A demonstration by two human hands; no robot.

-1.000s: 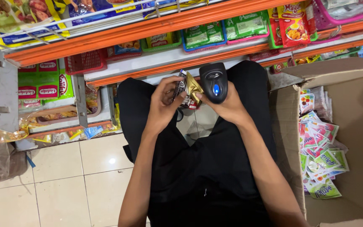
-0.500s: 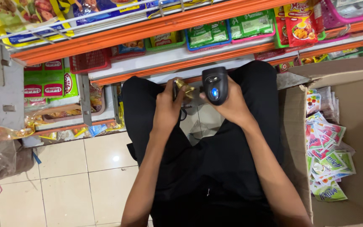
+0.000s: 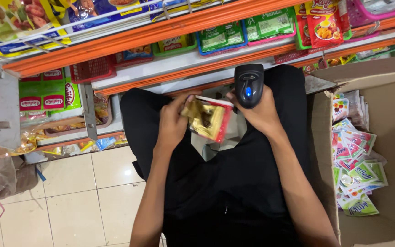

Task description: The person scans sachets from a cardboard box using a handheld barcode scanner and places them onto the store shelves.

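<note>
I am in a small grocery shop, crouched in an aisle. In front of me run orange shelves (image 3: pixel 170 25) packed with rows of bright sachets (image 3: pixel 220 36) and snack packets (image 3: pixel 325 23), some set in plastic baskets (image 3: pixel 90 68). My right hand (image 3: pixel 259 112) grips a black barcode scanner (image 3: pixel 248 84), the kind used on shop stock. Beside me an open cardboard box (image 3: pixel 389 91) holds loose sachets, and pale floor tiles (image 3: pixel 92 196) lie under the shelving.
</note>
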